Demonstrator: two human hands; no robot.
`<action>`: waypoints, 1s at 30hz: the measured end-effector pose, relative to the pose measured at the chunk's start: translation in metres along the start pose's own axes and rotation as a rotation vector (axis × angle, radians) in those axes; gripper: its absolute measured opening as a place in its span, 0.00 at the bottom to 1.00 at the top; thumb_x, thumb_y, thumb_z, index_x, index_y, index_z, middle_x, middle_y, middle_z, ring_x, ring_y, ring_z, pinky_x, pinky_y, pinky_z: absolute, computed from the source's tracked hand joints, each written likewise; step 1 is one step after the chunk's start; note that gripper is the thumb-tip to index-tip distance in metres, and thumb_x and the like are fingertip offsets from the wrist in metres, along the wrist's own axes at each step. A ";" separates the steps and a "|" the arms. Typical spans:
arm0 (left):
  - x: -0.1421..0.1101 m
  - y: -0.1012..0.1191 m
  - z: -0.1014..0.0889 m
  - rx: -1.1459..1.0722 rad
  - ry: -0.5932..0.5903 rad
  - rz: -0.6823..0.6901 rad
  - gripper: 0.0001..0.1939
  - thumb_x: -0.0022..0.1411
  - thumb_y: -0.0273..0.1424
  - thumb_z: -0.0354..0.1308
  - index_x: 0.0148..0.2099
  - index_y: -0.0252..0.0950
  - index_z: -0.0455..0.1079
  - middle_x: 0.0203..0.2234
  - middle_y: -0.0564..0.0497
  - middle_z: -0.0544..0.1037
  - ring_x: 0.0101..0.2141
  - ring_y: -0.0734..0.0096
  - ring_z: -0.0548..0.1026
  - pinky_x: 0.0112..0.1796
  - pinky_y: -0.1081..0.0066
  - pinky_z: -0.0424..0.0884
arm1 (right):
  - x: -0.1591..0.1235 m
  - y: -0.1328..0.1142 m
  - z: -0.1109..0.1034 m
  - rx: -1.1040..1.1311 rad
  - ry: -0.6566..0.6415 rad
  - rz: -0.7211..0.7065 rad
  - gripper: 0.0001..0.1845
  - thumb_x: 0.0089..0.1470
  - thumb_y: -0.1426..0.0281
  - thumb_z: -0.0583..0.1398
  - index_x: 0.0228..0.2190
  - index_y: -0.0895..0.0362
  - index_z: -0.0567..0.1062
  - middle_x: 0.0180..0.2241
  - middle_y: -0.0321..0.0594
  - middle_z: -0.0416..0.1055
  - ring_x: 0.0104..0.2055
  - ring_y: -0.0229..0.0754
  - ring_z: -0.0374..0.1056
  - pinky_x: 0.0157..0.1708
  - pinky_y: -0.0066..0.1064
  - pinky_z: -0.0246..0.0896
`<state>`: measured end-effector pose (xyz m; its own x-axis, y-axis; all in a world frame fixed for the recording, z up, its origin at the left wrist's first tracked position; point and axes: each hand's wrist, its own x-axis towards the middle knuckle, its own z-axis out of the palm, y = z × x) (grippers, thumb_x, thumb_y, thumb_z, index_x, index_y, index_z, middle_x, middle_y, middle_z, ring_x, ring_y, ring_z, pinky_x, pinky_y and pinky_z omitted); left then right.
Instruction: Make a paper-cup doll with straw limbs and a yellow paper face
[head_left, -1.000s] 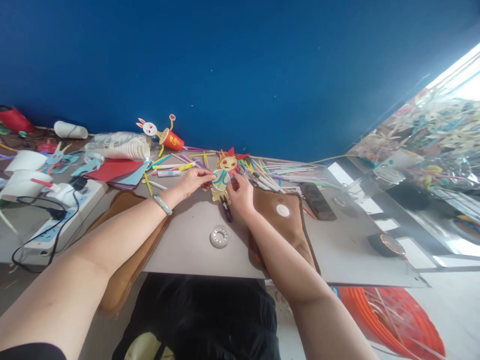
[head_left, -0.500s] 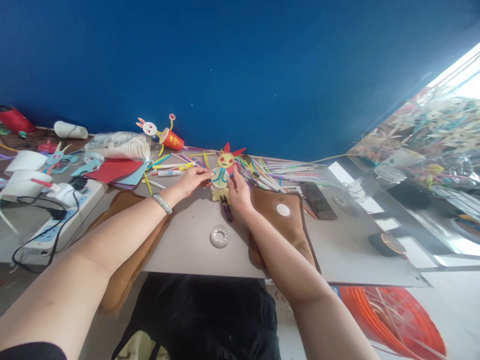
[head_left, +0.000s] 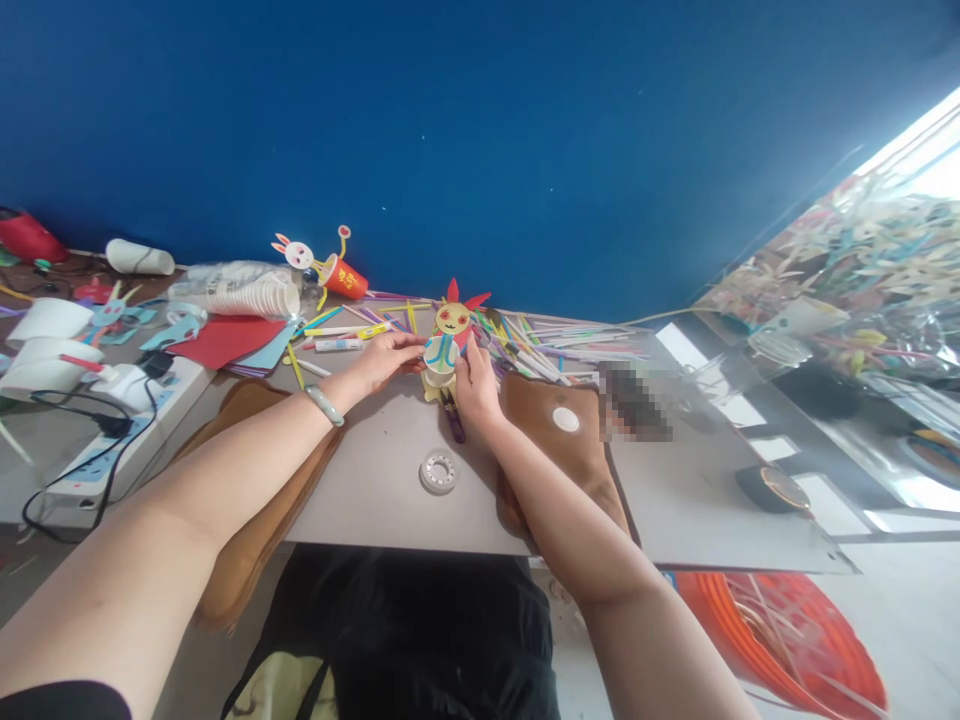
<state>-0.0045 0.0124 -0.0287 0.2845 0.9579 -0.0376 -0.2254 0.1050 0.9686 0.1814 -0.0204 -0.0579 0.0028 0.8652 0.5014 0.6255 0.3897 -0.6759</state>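
Black cloth point(head_left: 405, 630) fills the lap nearest me, right against the near edge of the grey counter point(head_left: 375, 505). From that edge I see counter top running up to the tape roll point(head_left: 439, 472), with a brown pad point(head_left: 266, 430) to the left and a second pad point(head_left: 544, 415) to the right, so my lane lies between them; the forearms cross over both. An orange bin point(head_left: 776, 640) stands below the edge on the right.

Just beyond the tape roll, I have the paper figure point(head_left: 442, 358) between both hands. The left hand point(head_left: 391, 362) is narrowed, thumb and fingertips pinching its left side. The right hand point(head_left: 478, 388) is curled around its right side, thumb in front; I can't tell how firmly it presses. Blue strips show on the figure's round white part, and its yellow head with red points is tipped toward the far side. A dark piece point(head_left: 455, 422) sits just below it, too small for me to identify.

Farther out, straws point(head_left: 577, 338) spread along the back. To the left I make out a power strip point(head_left: 139, 430), red paper point(head_left: 231, 340), stacked cups point(head_left: 251, 297) and a rabbit figure point(head_left: 300, 257) near the blue wall point(head_left: 480, 140).
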 end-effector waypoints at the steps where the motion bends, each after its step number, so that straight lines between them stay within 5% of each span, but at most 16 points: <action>1: 0.000 -0.001 0.000 -0.011 0.021 0.004 0.20 0.44 0.34 0.74 0.38 0.32 0.74 0.28 0.52 0.80 0.26 0.75 0.76 0.32 0.70 0.74 | 0.000 0.000 0.000 -0.001 -0.007 0.004 0.30 0.64 0.62 0.47 0.64 0.57 0.62 0.50 0.53 0.68 0.54 0.53 0.65 0.56 0.48 0.61; 11: 0.001 -0.002 0.001 0.009 0.198 0.029 0.15 0.46 0.34 0.73 0.29 0.32 0.71 0.22 0.54 0.76 0.25 0.75 0.75 0.34 0.69 0.74 | -0.002 -0.004 -0.001 0.017 -0.071 0.005 0.31 0.65 0.61 0.49 0.66 0.56 0.58 0.51 0.53 0.67 0.55 0.53 0.64 0.58 0.51 0.59; 20: -0.002 -0.003 0.001 0.021 0.164 0.089 0.11 0.44 0.30 0.70 0.31 0.31 0.76 0.22 0.53 0.78 0.24 0.75 0.75 0.33 0.71 0.73 | -0.001 -0.003 0.000 0.064 -0.060 0.044 0.30 0.65 0.63 0.47 0.64 0.59 0.61 0.53 0.55 0.66 0.55 0.52 0.65 0.55 0.47 0.63; 30: -0.007 0.004 0.007 -0.008 0.192 0.030 0.07 0.48 0.25 0.68 0.30 0.31 0.72 0.24 0.54 0.76 0.24 0.76 0.75 0.35 0.69 0.75 | -0.002 0.000 0.001 0.022 -0.023 0.039 0.28 0.63 0.60 0.51 0.61 0.58 0.65 0.44 0.50 0.70 0.45 0.50 0.67 0.50 0.45 0.64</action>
<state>-0.0004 0.0045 -0.0231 0.0950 0.9939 -0.0554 -0.2390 0.0768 0.9680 0.1809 -0.0219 -0.0592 0.0087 0.8868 0.4621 0.6083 0.3621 -0.7063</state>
